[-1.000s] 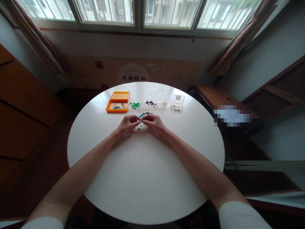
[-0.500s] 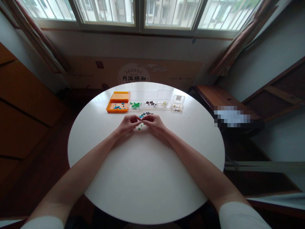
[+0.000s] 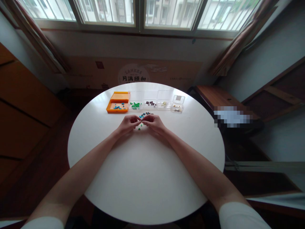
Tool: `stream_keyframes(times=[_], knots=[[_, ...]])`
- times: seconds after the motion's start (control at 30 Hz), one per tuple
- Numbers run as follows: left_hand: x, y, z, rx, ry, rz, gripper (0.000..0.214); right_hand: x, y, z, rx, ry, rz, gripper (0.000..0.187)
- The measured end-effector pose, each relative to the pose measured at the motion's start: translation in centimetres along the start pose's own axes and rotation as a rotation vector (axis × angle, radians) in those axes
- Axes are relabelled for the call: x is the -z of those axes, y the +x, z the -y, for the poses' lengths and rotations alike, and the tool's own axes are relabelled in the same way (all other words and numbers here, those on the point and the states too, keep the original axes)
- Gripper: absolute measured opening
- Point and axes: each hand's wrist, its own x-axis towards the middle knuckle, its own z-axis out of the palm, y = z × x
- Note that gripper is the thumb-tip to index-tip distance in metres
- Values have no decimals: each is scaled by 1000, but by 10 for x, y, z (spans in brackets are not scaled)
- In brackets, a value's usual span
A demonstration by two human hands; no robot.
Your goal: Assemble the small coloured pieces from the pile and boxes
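Note:
Above the white table (image 3: 143, 178), my left hand (image 3: 129, 124) and my right hand (image 3: 154, 123) meet fingertip to fingertip. Both are closed in a pinch around a tiny dark piece (image 3: 142, 120), too small for me to name. Just beyond the fingers lies a loose pile of small blue and dark toy bricks (image 3: 145, 114), partly hidden by the hands. Below the fingertips a green piece (image 3: 139, 129) rests on the tabletop.
Behind the pile stand an open orange box (image 3: 117, 110) with blue pieces, and clear boxes with green pieces (image 3: 135, 105), dark brown pieces (image 3: 151, 103), cream pieces (image 3: 164, 104) and a small lidded one (image 3: 177, 107). A wooden bench (image 3: 214, 95) stands at right.
Hardly anything differs. Both hands stay in the same place with fingertips together, and the boxes and pile have not moved.

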Motion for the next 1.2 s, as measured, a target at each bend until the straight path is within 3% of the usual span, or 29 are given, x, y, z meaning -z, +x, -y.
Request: stream_keyframes(times=[1.2], knots=[[0,0,1,16,23,-8,33,0,0,1,-7,-30,2,30]])
